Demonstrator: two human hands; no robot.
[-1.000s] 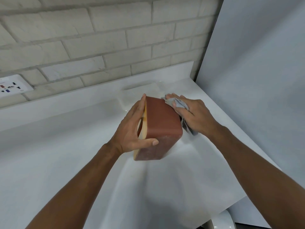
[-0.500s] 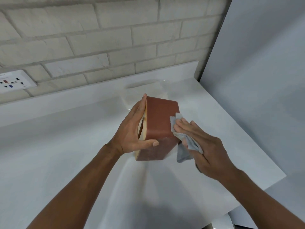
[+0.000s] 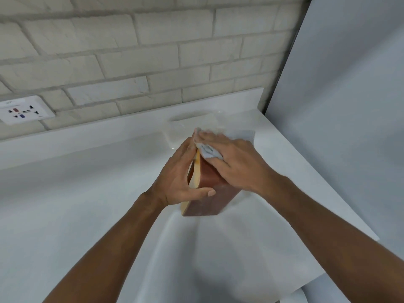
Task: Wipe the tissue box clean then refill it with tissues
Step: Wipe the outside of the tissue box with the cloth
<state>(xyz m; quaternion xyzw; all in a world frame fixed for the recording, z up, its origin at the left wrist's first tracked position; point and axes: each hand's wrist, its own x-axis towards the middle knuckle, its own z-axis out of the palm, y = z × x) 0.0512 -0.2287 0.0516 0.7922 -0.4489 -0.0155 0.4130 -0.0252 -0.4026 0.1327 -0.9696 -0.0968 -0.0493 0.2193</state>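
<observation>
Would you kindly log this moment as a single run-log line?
phase: wipe | left hand: grips tissue box | right hand: holds cloth against box's upper end

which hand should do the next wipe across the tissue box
Right, probably: the right hand holds the grey cloth against the upper brown face of the tissue box, while the left hand grips its near end, steadying it on the white counter.

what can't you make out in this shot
Head view only.
Tissue box: its pale open face, covered by the left hand.
Cloth: mostly bunched under the right hand; motion-blurred.
Clear pack behind the hands: contents unreadable, blurred and partly hidden.
Wall socket: markings too small.
</observation>
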